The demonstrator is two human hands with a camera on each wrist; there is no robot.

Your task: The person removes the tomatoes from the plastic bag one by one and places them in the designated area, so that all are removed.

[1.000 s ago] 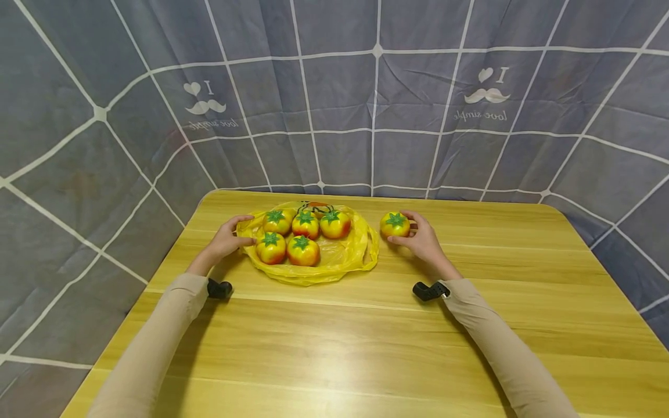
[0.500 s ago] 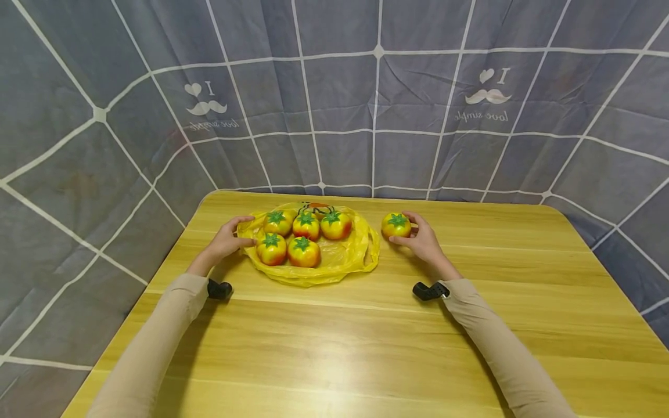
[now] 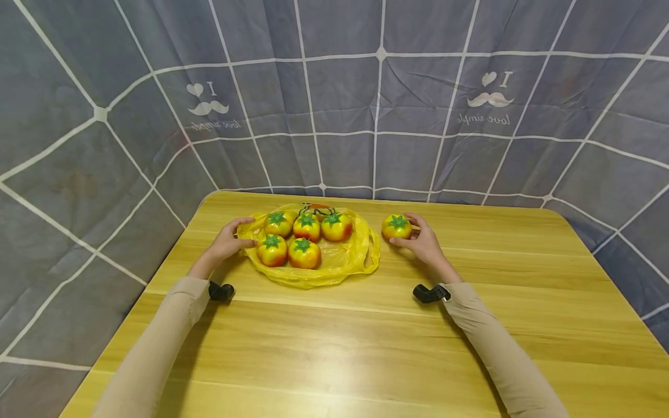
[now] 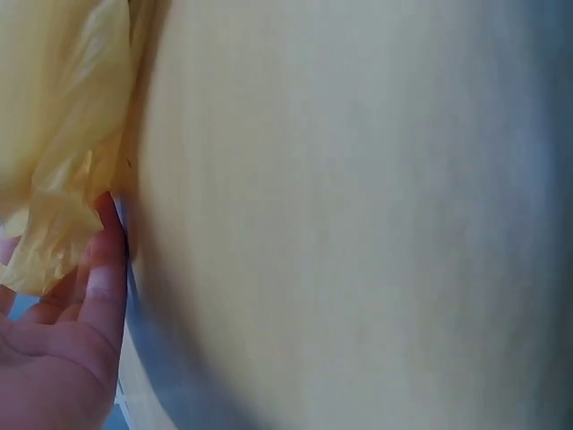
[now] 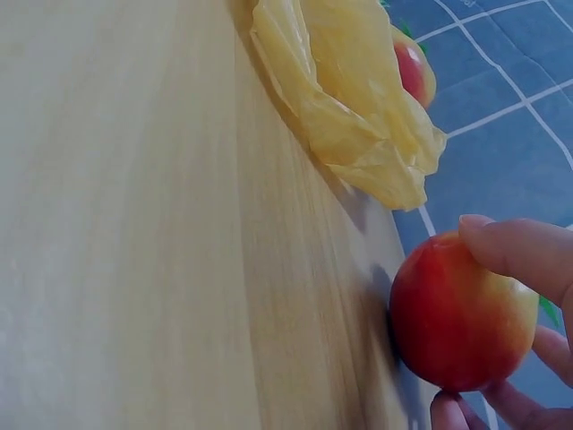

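A yellow plastic bag (image 3: 334, 255) lies spread on the table, with several yellow-red tomatoes (image 3: 305, 253) with green star-shaped tops resting in its left and middle part. At the bag's left edge is my left hand (image 3: 223, 241), its thumb and fingers about the thin plastic; in the left wrist view the bag (image 4: 67, 152) hangs between them. Right of the bag, my right hand (image 3: 424, 241) holds one more tomato (image 3: 395, 227) between thumb and fingers. The right wrist view shows that tomato's red side (image 5: 461, 313), low by the tabletop; whether it touches the wood I cannot tell.
The wooden table (image 3: 334, 342) has rounded far corners. A grey curtain (image 3: 340, 98) with white grid lines hangs behind it and along both sides. A dark printed drawing with orange shows on the bag's far side. Each wrist wears a black strap (image 3: 431, 294).
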